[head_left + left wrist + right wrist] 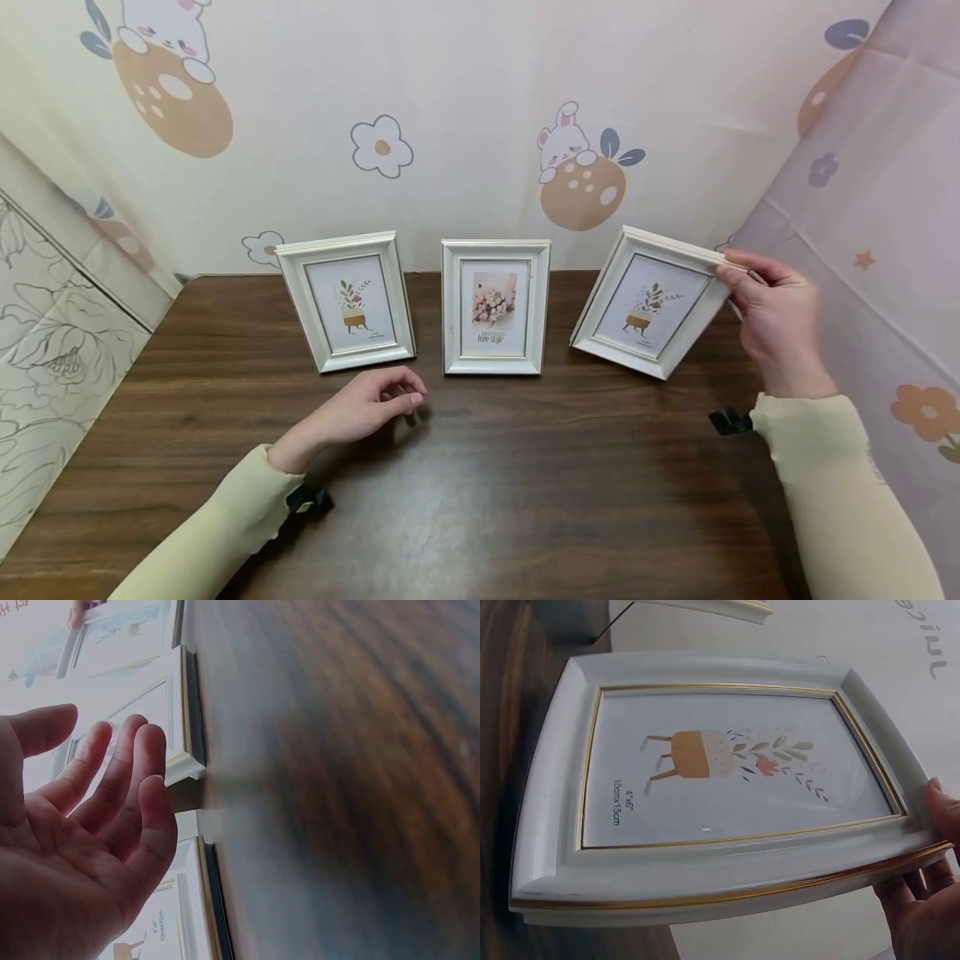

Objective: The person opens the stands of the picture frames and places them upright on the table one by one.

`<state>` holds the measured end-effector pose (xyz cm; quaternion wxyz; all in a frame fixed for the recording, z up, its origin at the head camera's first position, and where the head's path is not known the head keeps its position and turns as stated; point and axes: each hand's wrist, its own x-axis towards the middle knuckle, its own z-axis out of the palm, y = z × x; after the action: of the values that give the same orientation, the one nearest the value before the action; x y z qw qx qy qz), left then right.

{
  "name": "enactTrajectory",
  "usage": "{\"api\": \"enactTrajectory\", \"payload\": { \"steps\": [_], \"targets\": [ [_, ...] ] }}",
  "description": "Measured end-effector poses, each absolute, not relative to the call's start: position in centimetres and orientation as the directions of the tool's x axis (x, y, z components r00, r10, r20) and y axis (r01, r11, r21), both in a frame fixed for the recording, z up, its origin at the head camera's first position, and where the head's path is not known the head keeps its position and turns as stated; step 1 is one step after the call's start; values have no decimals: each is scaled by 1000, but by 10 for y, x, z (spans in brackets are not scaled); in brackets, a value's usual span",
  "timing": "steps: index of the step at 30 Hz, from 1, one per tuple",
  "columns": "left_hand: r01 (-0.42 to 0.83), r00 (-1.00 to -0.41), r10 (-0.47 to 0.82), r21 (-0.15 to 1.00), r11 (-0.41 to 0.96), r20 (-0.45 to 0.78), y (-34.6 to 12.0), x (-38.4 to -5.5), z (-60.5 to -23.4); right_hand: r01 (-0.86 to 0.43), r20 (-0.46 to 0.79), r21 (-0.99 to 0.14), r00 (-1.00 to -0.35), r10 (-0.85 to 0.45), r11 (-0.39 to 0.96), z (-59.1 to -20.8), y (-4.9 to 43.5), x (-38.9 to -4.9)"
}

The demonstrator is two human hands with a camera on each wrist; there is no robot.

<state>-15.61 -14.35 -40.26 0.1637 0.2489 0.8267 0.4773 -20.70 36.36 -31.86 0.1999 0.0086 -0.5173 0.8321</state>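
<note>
Three white picture frames with gold inner trim stand in a row on the brown wooden table (pixel 480 500). My right hand (pixel 780 317) grips the right picture frame (pixel 600 317) by its upper right corner, thumb in front and fingers behind; this frame leans to the right. In the right wrist view the held frame's white border (pixel 705 870) fills most of the picture. My left hand (pixel 367 408) hovers low in front of the left picture frame (pixel 367 363), fingers loosely bent and holding nothing. Between them, the middle picture frame (pixel 492 365) stands upright with a flower print.
Behind the table hangs a pale curtain (pixel 465 100) printed with rabbits and flowers. Another printed cloth (pixel 862 317) borders the right side. A white panel with line-drawn flowers (pixel 60 358) lies along the left edge.
</note>
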Motion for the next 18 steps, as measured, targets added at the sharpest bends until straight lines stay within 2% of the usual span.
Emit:
{"api": "enactTrajectory", "payload": {
  "steps": [6,12,18],
  "targets": [
    [255,-828,560,867,429,-33,-144,-155,-402,-331,222,-897,-911,349,-294,-324,360,-207],
    [261,-831,556,866,426,-24,-145,-155,-402,-319,222,-906,-918,330,-279,-325,362,-208],
    [266,-832,554,866,423,-15,-147,-157,-403,-387,277,-887,-882,382,-250,-322,360,-205]
  ]
}}
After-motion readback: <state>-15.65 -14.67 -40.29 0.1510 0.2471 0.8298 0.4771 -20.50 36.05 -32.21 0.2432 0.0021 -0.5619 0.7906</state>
